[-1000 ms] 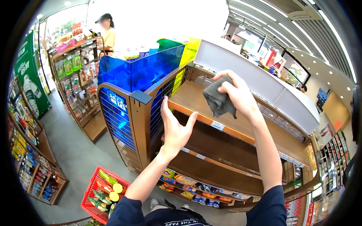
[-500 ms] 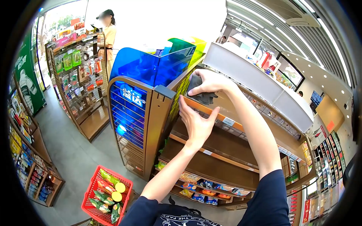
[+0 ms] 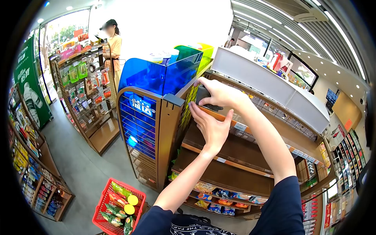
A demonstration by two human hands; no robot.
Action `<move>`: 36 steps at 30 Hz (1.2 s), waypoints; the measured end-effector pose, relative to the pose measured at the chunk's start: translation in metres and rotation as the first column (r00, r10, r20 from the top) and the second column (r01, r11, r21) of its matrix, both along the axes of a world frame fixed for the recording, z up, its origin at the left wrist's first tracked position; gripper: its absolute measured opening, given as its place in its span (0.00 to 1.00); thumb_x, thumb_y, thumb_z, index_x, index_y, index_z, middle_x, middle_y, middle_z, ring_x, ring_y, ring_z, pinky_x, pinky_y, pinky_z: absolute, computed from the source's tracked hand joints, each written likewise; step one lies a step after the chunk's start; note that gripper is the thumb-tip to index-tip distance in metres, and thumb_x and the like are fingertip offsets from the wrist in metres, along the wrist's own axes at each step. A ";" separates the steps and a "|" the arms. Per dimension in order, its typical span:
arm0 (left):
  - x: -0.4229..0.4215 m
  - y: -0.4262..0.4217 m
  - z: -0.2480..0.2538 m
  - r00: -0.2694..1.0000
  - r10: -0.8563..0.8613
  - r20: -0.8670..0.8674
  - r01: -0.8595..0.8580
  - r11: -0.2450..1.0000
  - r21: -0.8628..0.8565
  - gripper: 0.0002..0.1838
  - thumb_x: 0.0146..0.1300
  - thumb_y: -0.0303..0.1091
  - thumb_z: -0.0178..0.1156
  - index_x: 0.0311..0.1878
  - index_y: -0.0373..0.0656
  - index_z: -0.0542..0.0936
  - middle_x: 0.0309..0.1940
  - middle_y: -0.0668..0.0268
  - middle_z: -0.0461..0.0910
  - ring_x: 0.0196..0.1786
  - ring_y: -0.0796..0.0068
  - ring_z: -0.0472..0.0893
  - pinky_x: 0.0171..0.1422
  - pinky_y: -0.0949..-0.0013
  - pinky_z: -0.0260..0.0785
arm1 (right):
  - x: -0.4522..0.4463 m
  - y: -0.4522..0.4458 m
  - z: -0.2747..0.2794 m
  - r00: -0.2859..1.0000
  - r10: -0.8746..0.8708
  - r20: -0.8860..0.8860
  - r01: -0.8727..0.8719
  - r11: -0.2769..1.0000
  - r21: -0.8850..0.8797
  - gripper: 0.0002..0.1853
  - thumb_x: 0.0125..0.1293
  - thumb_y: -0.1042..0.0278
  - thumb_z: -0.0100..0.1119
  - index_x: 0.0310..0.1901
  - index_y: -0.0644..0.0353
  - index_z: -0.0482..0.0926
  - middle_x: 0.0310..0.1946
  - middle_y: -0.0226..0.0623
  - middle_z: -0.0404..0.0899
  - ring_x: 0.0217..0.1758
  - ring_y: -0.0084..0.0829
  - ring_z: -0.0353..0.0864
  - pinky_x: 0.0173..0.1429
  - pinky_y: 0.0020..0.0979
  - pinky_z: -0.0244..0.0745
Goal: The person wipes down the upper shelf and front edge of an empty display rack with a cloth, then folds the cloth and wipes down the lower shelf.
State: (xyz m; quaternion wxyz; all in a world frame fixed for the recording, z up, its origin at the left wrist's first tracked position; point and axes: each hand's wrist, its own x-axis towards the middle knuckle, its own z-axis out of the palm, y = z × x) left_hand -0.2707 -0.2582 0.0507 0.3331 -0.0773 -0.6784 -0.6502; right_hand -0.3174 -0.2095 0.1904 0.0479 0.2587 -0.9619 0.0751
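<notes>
A dark grey cloth (image 3: 203, 94) lies under the curled fingers of my right hand (image 3: 219, 93), pressed on the top shelf (image 3: 270, 123) at its left end, beside the yellow-green side panel. Part of the cloth is hidden behind the hand. Just below, my left hand (image 3: 212, 131) is open, its fingertips at the shelf's orange front strip (image 3: 213, 113) and its thumb spread to the right. Nothing shows in the left palm.
A blue translucent display bin (image 3: 150, 76) with several tubs tops the rack's end. Snack bags (image 3: 213, 188) fill the lower shelves. A red basket (image 3: 102, 207) of packets stands on the floor at left. A person (image 3: 113, 45) stands behind another rack (image 3: 88, 98).
The view has shifted slightly, moving the scene right and down. My right hand and the cloth have moved slightly left along the shelf; less of the cloth shows. The left hand stays at the shelf edge.
</notes>
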 end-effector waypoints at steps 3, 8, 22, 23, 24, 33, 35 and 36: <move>0.001 -0.002 0.001 0.999 -0.034 0.004 0.034 0.999 0.014 0.72 0.51 0.51 0.80 0.76 0.22 0.35 0.76 0.30 0.37 0.80 0.32 0.44 0.83 0.41 0.43 | 0.001 0.007 -0.007 0.997 0.067 -0.045 -0.067 0.998 -0.010 0.32 0.63 0.64 0.72 0.65 0.59 0.68 0.57 0.49 0.78 0.61 0.48 0.77 0.66 0.42 0.72; -0.003 0.000 -0.004 0.997 -0.017 -0.069 0.019 0.999 0.029 0.71 0.53 0.51 0.80 0.77 0.25 0.34 0.76 0.30 0.37 0.80 0.32 0.44 0.82 0.41 0.45 | 0.000 0.027 -0.015 0.994 0.109 -0.017 -0.110 0.983 -0.146 0.32 0.63 0.64 0.71 0.65 0.58 0.65 0.55 0.51 0.78 0.60 0.47 0.79 0.64 0.43 0.74; -0.003 -0.032 -0.023 0.974 -0.129 -0.189 0.102 0.984 -0.144 0.67 0.52 0.50 0.81 0.79 0.31 0.42 0.77 0.36 0.38 0.80 0.36 0.43 0.82 0.41 0.44 | 0.017 0.035 -0.020 0.984 0.146 -0.098 -0.165 0.962 -0.220 0.27 0.64 0.68 0.70 0.60 0.58 0.68 0.51 0.49 0.81 0.56 0.45 0.82 0.59 0.42 0.78; -0.002 -0.034 -0.023 0.975 -0.134 -0.177 0.104 0.980 -0.168 0.67 0.52 0.50 0.81 0.79 0.31 0.42 0.77 0.36 0.40 0.80 0.36 0.44 0.81 0.41 0.44 | 0.019 0.036 -0.020 0.985 0.146 -0.094 -0.164 0.961 -0.224 0.27 0.64 0.68 0.70 0.60 0.58 0.68 0.51 0.49 0.81 0.56 0.45 0.82 0.59 0.42 0.78; -0.001 -0.036 -0.023 0.977 -0.138 -0.165 0.106 0.976 -0.191 0.67 0.52 0.51 0.81 0.79 0.32 0.43 0.77 0.35 0.41 0.80 0.35 0.45 0.81 0.41 0.45 | 0.020 0.038 -0.019 0.990 0.133 -0.054 -0.143 0.959 -0.244 0.26 0.65 0.68 0.70 0.60 0.58 0.68 0.52 0.47 0.79 0.57 0.43 0.81 0.62 0.41 0.76; 0.003 -0.042 -0.020 0.981 -0.147 -0.128 0.116 0.968 -0.223 0.66 0.52 0.50 0.81 0.79 0.32 0.44 0.76 0.36 0.42 0.79 0.35 0.48 0.80 0.41 0.47 | 0.036 0.055 -0.025 0.989 0.117 -0.092 -0.137 0.957 -0.257 0.24 0.65 0.71 0.69 0.58 0.57 0.68 0.49 0.43 0.79 0.52 0.39 0.82 0.58 0.39 0.78; 0.004 -0.042 -0.018 0.980 -0.150 -0.128 0.117 0.966 -0.232 0.66 0.52 0.50 0.81 0.79 0.32 0.44 0.76 0.36 0.42 0.79 0.35 0.47 0.80 0.41 0.46 | 0.043 0.059 -0.022 0.992 0.099 -0.075 -0.116 0.956 -0.268 0.24 0.65 0.71 0.69 0.59 0.57 0.68 0.49 0.43 0.80 0.53 0.39 0.82 0.58 0.39 0.78; 0.006 -0.042 -0.017 0.985 -0.136 -0.111 0.106 0.965 -0.240 0.66 0.52 0.49 0.81 0.79 0.32 0.43 0.77 0.36 0.42 0.79 0.34 0.47 0.80 0.40 0.45 | 0.046 0.061 -0.021 0.994 0.092 -0.056 -0.103 0.957 -0.272 0.24 0.65 0.70 0.70 0.59 0.57 0.68 0.48 0.43 0.80 0.53 0.39 0.82 0.58 0.39 0.78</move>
